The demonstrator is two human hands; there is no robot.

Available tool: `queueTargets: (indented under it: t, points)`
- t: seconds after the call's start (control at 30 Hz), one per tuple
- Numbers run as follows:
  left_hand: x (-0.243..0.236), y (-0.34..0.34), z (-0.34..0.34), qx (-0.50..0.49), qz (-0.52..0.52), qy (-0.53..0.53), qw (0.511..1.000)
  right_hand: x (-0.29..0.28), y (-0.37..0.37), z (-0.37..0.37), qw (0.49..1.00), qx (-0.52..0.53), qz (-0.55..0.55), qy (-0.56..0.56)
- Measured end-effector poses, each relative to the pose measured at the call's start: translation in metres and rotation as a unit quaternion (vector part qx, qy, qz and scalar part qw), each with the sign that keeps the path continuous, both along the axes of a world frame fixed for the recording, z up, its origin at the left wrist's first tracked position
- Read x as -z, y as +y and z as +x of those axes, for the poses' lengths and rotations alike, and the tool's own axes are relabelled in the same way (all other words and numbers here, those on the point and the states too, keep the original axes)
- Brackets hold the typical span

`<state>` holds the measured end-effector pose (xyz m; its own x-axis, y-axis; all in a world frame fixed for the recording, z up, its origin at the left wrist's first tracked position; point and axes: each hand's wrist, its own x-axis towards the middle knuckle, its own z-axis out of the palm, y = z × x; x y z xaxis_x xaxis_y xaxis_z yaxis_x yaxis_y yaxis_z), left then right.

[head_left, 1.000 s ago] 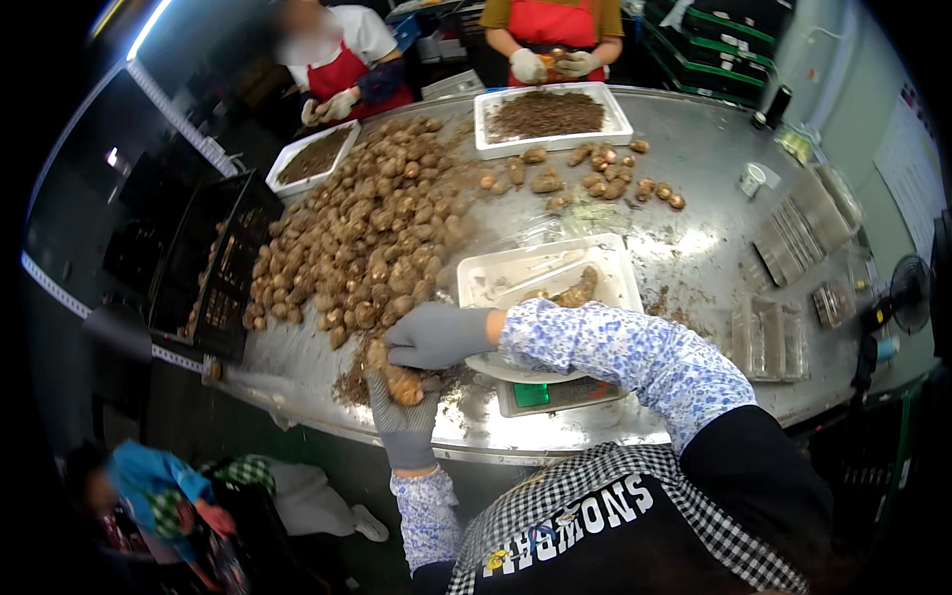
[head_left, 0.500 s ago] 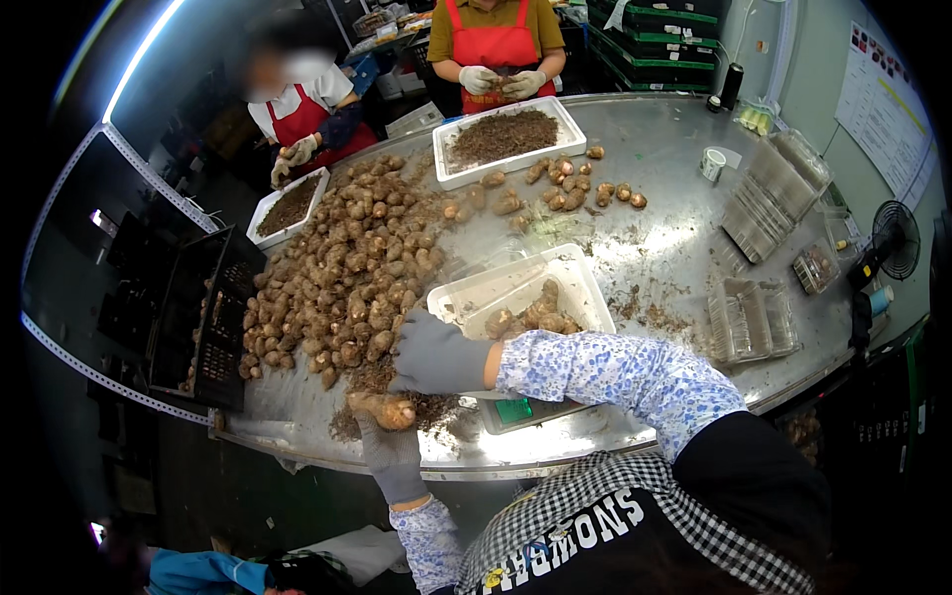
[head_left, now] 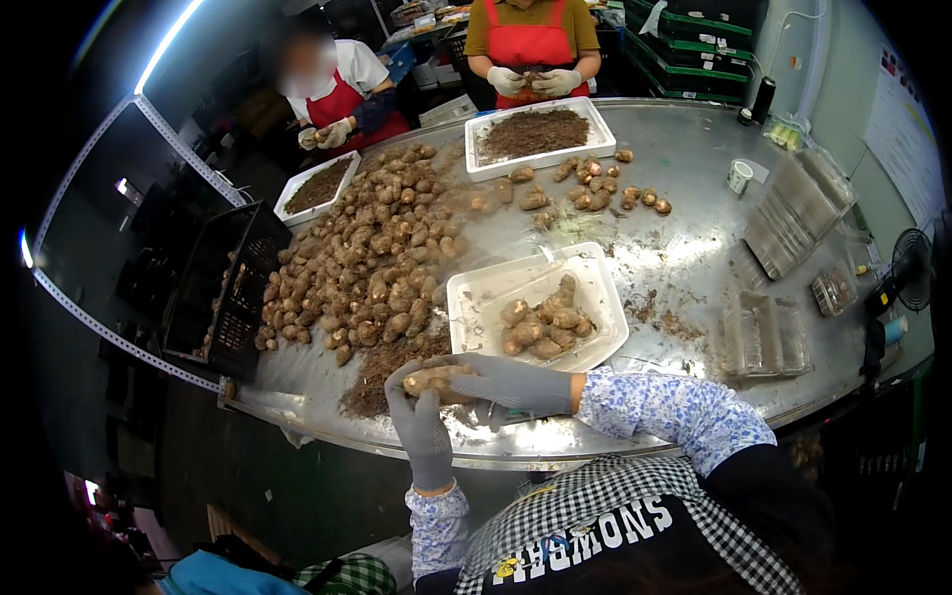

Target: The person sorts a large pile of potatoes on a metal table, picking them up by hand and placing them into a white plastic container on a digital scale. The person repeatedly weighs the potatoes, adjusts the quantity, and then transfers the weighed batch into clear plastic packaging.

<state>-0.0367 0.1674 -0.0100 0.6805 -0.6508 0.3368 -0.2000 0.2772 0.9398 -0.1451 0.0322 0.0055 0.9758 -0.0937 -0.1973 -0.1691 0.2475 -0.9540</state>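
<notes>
My left hand (head_left: pixel 421 426), in a grey glove, grips a long brown tuber (head_left: pixel 436 377) near the table's front edge. My right hand (head_left: pixel 511 387), also gloved, closes on the same tuber from the right. Just beyond them a white tray (head_left: pixel 615 307) holds several tubers (head_left: pixel 545 322); a scale under it is mostly hidden by my right hand. Loose soil and peelings (head_left: pixel 367 392) lie left of my hands, and a large heap of tubers (head_left: pixel 362 268) spreads behind them.
A black crate (head_left: pixel 198 317) borders the heap. Two co-workers (head_left: pixel 526 40) (head_left: pixel 337 89) in red aprons handle tubers behind soil-filled trays (head_left: pixel 597 134) (head_left: pixel 293 203). Clear plastic containers (head_left: pixel 769 337) and a small fan (head_left: pixel 910 268) are at the right; someone in blue (head_left: pixel 218 580) is at lower left.
My right hand has dropped from over the white tray onto the tuber in my left hand, uncovering the tray's contents. My left hand has shifted rightward. The view has shifted with my head.
</notes>
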Motion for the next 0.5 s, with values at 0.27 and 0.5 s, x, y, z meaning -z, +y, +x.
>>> queueTargets:
  t: [0.27, 0.5]
  points:
    - [-0.005, -0.007, 0.009, 0.009, 0.117, -0.027, 0.993, -0.009, -0.008, -0.054, 0.991, 0.065, -0.096, 0.064]
    - [0.025, 0.006, 0.032, -0.152, 0.273, -0.179, 0.933, 0.009, -0.029, -0.117, 0.931, 0.089, -0.354, 0.031]
